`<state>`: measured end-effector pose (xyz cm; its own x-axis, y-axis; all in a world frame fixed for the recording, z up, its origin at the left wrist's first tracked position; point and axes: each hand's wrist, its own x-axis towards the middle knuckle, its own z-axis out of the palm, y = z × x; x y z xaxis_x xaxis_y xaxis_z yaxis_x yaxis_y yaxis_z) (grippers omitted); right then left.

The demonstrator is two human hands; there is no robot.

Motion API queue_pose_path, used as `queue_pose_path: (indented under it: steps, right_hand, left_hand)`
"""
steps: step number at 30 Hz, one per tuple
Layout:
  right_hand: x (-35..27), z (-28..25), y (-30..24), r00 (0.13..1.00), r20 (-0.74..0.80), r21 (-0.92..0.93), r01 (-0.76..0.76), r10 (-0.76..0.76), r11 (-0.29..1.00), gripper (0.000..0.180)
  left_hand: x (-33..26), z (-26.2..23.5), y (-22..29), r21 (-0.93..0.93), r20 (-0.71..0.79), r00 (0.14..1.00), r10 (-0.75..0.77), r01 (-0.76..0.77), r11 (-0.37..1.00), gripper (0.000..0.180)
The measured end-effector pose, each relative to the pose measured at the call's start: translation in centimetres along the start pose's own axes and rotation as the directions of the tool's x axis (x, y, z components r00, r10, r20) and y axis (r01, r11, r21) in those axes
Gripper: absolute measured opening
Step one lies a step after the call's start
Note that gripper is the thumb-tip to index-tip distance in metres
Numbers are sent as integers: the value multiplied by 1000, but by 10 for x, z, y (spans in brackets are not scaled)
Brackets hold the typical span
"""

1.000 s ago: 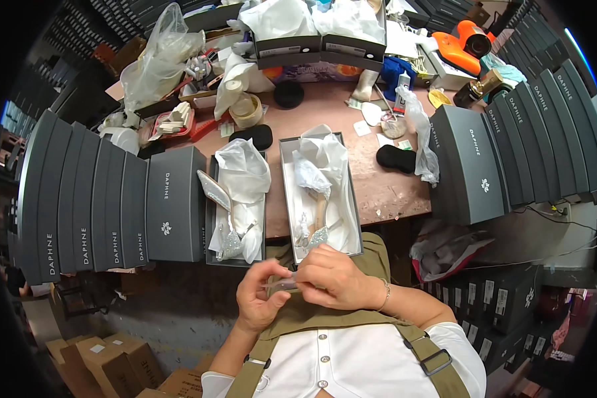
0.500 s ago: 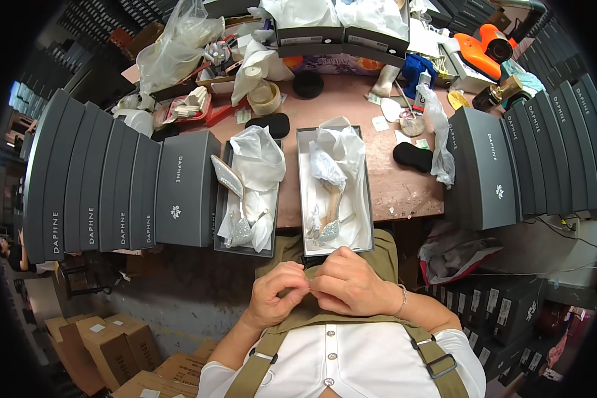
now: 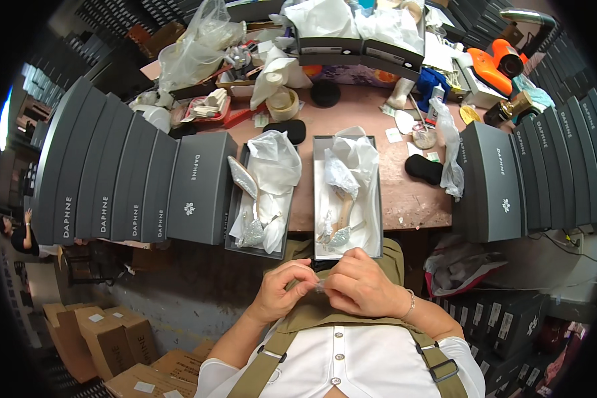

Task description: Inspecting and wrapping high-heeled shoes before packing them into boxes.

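My left hand (image 3: 286,290) and my right hand (image 3: 361,284) meet in front of my lap, both closed in a pinch. Between their fingertips shows a small translucent piece (image 3: 320,286), too small to name surely. Just beyond my right hand is an open grey shoe box (image 3: 377,233), lined with white tissue. In it lies a glittery silver shoe (image 3: 339,237) with its upper part in white wrapping. A second open box (image 3: 228,232) stands to its left. It holds another glittery shoe (image 3: 251,234), whose pale-soled partner (image 3: 243,178) leans on the left wall.
Closed grey shoe boxes stand in rows at left (image 3: 202,179) and right (image 3: 489,179). On the pinkish table (image 3: 404,205) lie a black oval pad (image 3: 422,170), a tape roll (image 3: 282,103) and an orange tool (image 3: 489,71). Cardboard cartons (image 3: 109,335) sit low at left.
The view has swung a little, so the boxes and table sit farther right. My fingertips have parted slightly, and the translucent piece now shows between them.
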<state>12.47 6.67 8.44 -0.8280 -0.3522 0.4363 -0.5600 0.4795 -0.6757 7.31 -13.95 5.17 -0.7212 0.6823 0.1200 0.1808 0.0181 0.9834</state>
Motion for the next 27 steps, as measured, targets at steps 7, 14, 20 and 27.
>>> queue_pose_path:
  steps: [7,14,20,27]
  right_hand:
    - [5,-2,0,1000,12,-9,-9,9,1000,18]
    - [11,-8,3,999,-17,-27,-34,34,999,17]
    - [6,-2,8,994,-44,39,-95,97,995,14]
    - [6,-3,14,985,-69,70,-152,157,986,13]
  left_hand:
    - [1,-7,4,-2,20,999,29,-29,1000,6]
    - [2,-11,-11,-161,-60,997,-38,27,986,4]
    - [1,-12,-15,-281,-11,989,-148,139,950,5]
    - [1,-14,-25,-307,-15,991,-134,123,944,9]
